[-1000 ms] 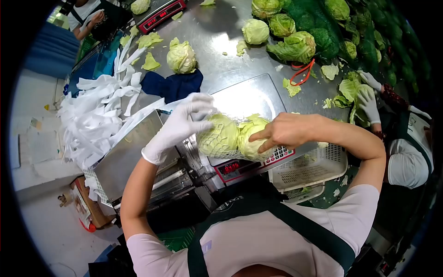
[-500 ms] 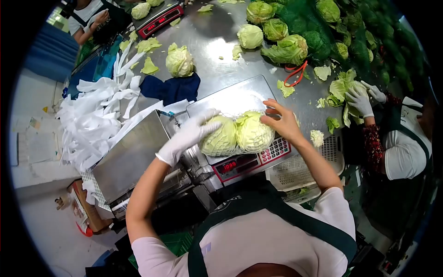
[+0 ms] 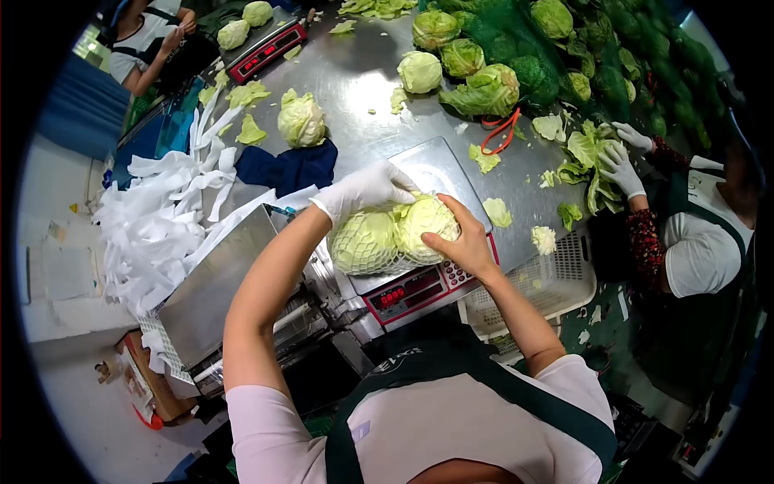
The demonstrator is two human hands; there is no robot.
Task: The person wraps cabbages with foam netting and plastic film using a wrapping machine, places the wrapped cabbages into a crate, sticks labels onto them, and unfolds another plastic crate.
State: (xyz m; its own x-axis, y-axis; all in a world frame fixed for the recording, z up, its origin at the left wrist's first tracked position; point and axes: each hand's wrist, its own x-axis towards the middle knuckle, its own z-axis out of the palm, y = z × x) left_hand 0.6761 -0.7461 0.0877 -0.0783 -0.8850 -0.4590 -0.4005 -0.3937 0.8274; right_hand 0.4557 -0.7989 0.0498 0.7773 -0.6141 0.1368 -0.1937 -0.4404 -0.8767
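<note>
The bare right hand point(image 3: 470, 242) clasped a netted cabbage point(image 3: 418, 226) on the digital scale point(image 3: 454, 176), the gloved left hand point(image 3: 367, 192) touching too, its grip unclear.

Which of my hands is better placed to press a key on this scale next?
Probably your right hand: bare, at the right-hand cabbage, it's closer to the keypad. Your gloved left hand is at the far side of the cabbages, so it would likely need to reach past them.

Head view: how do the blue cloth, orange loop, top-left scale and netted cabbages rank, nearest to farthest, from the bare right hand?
From the right hand:
1. Netted cabbages: touching it
2. Orange loop: beyond, slightly right
3. Blue cloth: left
4. Top-left scale: far left
</note>
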